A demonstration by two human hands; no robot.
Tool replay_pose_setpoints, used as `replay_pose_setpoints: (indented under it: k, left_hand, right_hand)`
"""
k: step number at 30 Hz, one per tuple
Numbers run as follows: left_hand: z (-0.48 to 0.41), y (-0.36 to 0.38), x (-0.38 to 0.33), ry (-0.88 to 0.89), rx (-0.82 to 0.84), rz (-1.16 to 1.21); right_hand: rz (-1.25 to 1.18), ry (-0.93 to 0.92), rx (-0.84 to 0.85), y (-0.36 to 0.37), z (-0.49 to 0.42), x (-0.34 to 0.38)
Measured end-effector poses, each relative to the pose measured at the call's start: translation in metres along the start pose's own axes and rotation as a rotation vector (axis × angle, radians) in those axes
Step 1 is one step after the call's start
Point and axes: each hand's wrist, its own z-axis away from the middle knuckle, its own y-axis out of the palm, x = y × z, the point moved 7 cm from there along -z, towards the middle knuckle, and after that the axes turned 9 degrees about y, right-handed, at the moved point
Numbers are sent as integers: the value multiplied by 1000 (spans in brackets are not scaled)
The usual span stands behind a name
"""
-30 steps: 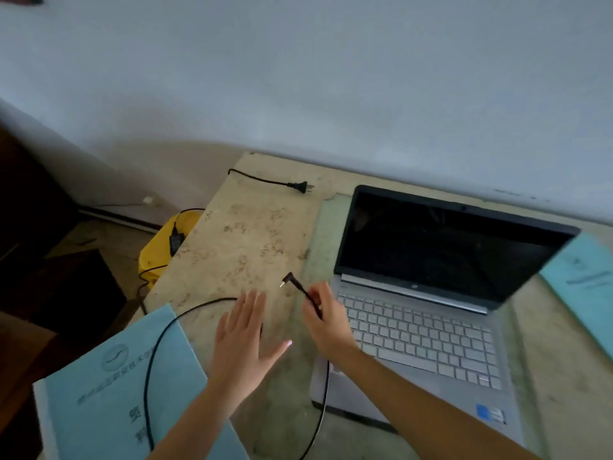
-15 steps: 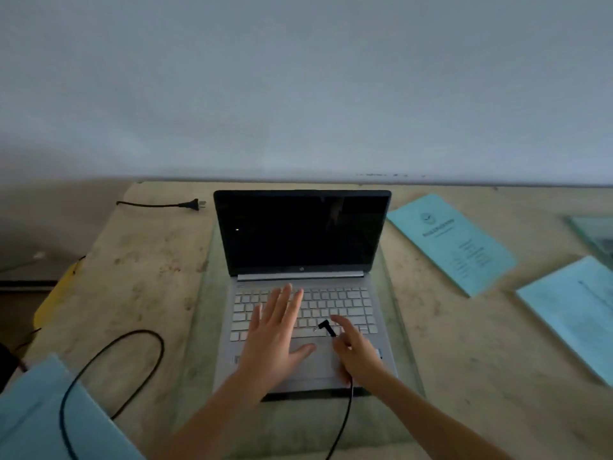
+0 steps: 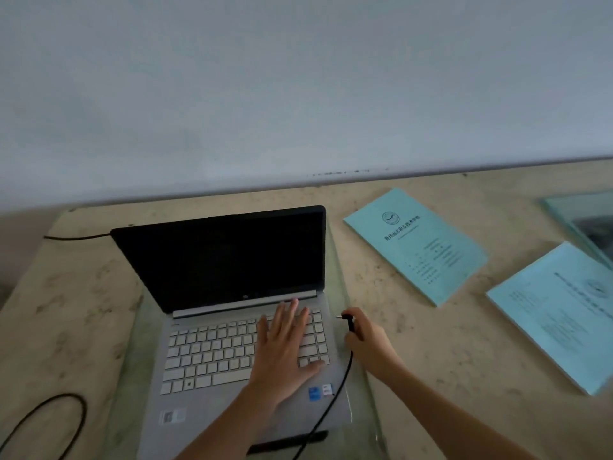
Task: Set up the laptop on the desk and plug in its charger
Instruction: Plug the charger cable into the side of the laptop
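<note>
A silver laptop (image 3: 212, 346) stands open on the desk (image 3: 431, 353), its screen dark. My left hand (image 3: 285, 350) lies flat with straight fingers on the right part of the keyboard. My right hand (image 3: 366, 340) pinches the black charger connector (image 3: 347, 319) just off the laptop's right edge, tip pointing left toward the laptop's side. The black charger cable (image 3: 331, 403) runs from my right hand down across the laptop's front right corner and out of view. Another loop of cable (image 3: 71, 413) lies at the lower left.
Two light blue booklets (image 3: 416, 244) (image 3: 560, 310) lie on the desk to the right of the laptop. A glass sheet (image 3: 583, 214) sits at the far right edge. A black cord (image 3: 76, 238) lies behind the laptop at the left. A wall runs along the desk's back.
My right hand carried the connector from left of the laptop, over the keyboard, to the laptop's right side. My left hand moved onto the right part of the keyboard. The view swung right.
</note>
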Motion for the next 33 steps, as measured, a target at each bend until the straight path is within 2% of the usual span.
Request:
replay_pose_setpoints:
  k: [10,17,25,33]
  left_hand:
    - [-14,22,0,14,-5,-90]
    - [-13,22,-1,28,1,-123]
    - [-12,23,1,33,2,-125]
    - [-12,23,1,41,-8,-129]
  right_hand:
    - [284,-138,-142,-4,-35,15]
    - [308,-133,-164,-3,-43,24]
    - [295,-135,-138,-1,-47,32]
    - [336,-178,-41,3,-44,30]
